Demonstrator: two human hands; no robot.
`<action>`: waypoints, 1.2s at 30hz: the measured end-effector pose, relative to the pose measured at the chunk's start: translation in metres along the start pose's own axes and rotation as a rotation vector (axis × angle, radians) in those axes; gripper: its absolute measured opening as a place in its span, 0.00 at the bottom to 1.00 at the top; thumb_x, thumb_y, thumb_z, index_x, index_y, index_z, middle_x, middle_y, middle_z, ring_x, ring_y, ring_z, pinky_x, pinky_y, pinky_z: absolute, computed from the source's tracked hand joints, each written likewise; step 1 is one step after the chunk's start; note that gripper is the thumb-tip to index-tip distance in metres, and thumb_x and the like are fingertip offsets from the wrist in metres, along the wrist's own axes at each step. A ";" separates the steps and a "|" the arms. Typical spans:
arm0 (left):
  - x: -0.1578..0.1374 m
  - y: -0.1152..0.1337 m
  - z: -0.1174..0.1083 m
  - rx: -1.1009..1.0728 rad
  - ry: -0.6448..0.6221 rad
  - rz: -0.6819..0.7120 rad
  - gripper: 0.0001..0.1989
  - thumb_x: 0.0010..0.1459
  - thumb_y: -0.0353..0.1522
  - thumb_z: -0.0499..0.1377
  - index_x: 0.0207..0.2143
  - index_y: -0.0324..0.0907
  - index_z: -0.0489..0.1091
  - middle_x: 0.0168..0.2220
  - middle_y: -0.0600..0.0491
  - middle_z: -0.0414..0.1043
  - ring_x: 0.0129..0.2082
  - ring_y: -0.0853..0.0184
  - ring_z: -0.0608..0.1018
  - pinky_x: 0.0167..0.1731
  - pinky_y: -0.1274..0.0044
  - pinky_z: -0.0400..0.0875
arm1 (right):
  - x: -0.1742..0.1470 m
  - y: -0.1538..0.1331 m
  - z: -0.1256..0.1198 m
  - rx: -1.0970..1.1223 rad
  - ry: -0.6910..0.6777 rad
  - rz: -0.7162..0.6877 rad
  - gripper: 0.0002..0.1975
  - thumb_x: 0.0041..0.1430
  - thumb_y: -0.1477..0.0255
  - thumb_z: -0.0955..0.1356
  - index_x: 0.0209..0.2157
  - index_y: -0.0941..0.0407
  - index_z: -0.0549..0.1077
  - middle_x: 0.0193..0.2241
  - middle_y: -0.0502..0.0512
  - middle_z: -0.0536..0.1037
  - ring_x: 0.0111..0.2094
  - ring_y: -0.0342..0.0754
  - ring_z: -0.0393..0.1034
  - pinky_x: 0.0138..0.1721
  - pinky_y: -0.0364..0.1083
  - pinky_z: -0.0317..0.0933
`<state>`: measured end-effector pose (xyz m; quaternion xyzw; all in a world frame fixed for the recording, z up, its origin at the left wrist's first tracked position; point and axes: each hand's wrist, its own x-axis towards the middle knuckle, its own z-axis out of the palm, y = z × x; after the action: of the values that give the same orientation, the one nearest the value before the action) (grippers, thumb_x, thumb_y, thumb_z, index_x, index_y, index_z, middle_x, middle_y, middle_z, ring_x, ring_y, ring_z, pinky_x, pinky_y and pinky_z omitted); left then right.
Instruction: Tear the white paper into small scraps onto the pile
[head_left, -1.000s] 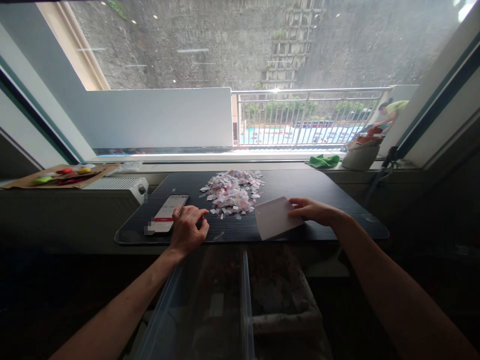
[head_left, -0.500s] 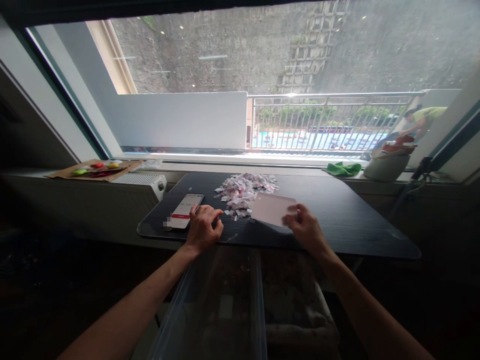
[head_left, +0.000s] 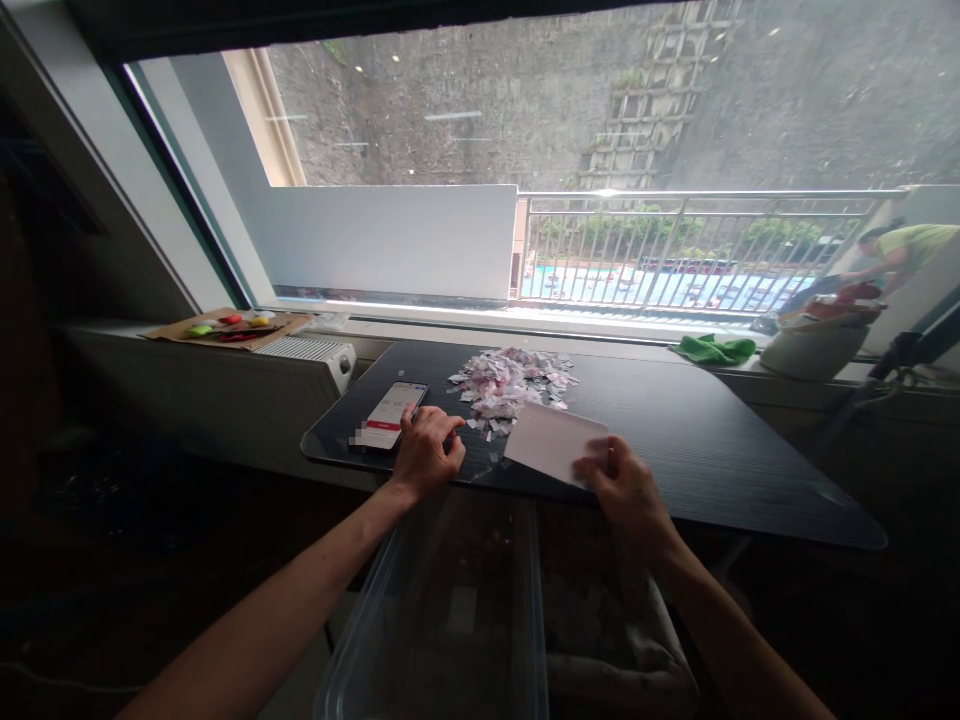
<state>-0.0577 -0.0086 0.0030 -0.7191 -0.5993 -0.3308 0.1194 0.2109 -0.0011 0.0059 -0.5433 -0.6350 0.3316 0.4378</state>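
My right hand (head_left: 626, 490) grips a thin, pale pinkish rectangular card (head_left: 556, 442) with rounded corners by its right end. The card is tilted over the front part of the dark table (head_left: 675, 440), its far edge close to the heap of small paper scraps (head_left: 514, 375). My left hand (head_left: 429, 448) is at the table's front edge, fingers bent but apart, with nothing visible between them. One of its fingertips overlaps the right side of a phone (head_left: 388, 415), whose lit screen displays timer-like digits and a red bar. A few loose scraps lie between the hands.
Below the table edge stands a clear plastic bin (head_left: 442, 620), with a fabric-lined container (head_left: 622, 640) beside it. A green cloth (head_left: 712, 349) and a pale pot (head_left: 814, 342) sit on the right sill. At left are a radiator (head_left: 315, 355) and a cardboard sheet (head_left: 169, 328).
The view has shifted, so the table appears farther right. My right hand has drawn the card slightly nearer the table's front edge and turned it. My left hand keeps its place by the phone.
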 end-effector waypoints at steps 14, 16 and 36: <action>0.000 -0.001 0.001 -0.003 0.003 0.003 0.10 0.52 0.29 0.53 0.36 0.43 0.71 0.30 0.53 0.71 0.42 0.60 0.71 0.58 0.59 0.48 | 0.005 -0.010 0.021 0.057 -0.075 -0.007 0.11 0.49 0.66 0.66 0.36 0.54 0.65 0.31 0.53 0.76 0.32 0.48 0.72 0.34 0.47 0.66; 0.000 -0.001 0.001 -0.004 0.004 0.001 0.10 0.51 0.29 0.53 0.36 0.43 0.71 0.30 0.53 0.71 0.42 0.60 0.71 0.58 0.59 0.48 | 0.002 -0.013 0.019 0.113 -0.103 0.002 0.12 0.48 0.66 0.66 0.36 0.55 0.65 0.31 0.53 0.76 0.31 0.48 0.72 0.33 0.47 0.66; 0.000 0.001 0.001 -0.003 0.001 -0.013 0.10 0.51 0.29 0.53 0.36 0.44 0.70 0.30 0.53 0.72 0.43 0.60 0.71 0.58 0.59 0.48 | -0.004 -0.015 0.009 0.138 -0.085 0.079 0.14 0.44 0.66 0.67 0.35 0.55 0.68 0.29 0.53 0.78 0.29 0.50 0.73 0.28 0.46 0.66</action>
<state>-0.0564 -0.0082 0.0032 -0.7151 -0.6036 -0.3327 0.1164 0.1970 -0.0074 0.0155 -0.5219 -0.6068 0.4143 0.4334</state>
